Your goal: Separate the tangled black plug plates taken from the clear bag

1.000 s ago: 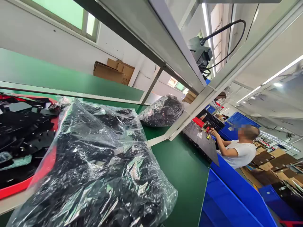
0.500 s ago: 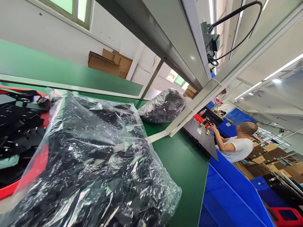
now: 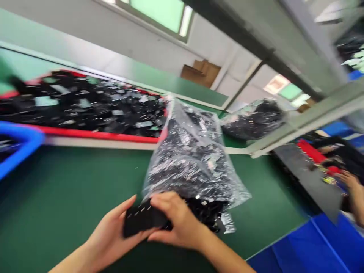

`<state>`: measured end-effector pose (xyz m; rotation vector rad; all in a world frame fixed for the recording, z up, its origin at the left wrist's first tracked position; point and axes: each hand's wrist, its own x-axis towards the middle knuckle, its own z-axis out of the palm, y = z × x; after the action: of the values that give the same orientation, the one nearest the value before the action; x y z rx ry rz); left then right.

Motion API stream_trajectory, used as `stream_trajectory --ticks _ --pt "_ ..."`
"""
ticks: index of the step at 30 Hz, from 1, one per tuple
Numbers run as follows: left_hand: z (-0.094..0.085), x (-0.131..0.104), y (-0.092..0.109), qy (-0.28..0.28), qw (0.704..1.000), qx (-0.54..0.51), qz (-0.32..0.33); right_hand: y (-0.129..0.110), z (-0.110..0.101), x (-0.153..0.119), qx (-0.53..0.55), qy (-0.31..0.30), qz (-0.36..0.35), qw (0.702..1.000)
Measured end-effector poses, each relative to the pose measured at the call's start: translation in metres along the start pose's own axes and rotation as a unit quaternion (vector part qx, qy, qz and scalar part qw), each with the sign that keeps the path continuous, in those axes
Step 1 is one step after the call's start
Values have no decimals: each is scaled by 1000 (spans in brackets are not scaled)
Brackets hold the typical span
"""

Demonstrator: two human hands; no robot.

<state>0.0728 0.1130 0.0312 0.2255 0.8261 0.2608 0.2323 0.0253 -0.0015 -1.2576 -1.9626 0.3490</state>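
Observation:
Both hands are at the near end of a clear plastic bag (image 3: 190, 159) packed with small black parts. My left hand (image 3: 110, 233) is closed around the outer end of a black flat rectangular part (image 3: 142, 219), thumb above and fingers below. The other end of this part is in the grip of my right hand (image 3: 178, 222), fingers over its top. Several loose black parts (image 3: 209, 214) spill from the bag's mouth just beyond my right hand. Motion blur hides the finer shape of the held part.
A long red tray (image 3: 99, 134) of black and pale parts lies at the back left, a blue bin (image 3: 27, 146) nearer. Another filled bag (image 3: 253, 119) is behind the post. A co-worker's hand (image 3: 351, 185) is at right, above blue bins (image 3: 301, 248).
The view has swung left and back, so the full bag, red tray and blue bin now show. Both my hands have come into view, holding the black part.

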Motion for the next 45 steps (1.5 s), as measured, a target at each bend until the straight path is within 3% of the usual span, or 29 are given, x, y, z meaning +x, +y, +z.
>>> stream_trajectory --ticks 2,6,9,16,26,45 --pt "-10 -7 -5 -2 999 -32 -21 -4 -3 -4 49 9 54 997" --pt "-17 -6 -7 -161 985 -62 -20 -6 -7 -9 71 14 103 992" --pt "-16 -6 -7 -202 977 -56 -24 -7 -7 -12 54 21 99 993" --pt "-14 -8 -8 -212 973 -64 -60 -6 -9 -12 33 16 83 996" --pt "-15 -7 -8 -213 974 -59 -46 -6 -12 -12 34 15 102 994" --pt "-15 -9 -10 -255 960 -84 -75 -7 -17 -12 56 -2 91 994"
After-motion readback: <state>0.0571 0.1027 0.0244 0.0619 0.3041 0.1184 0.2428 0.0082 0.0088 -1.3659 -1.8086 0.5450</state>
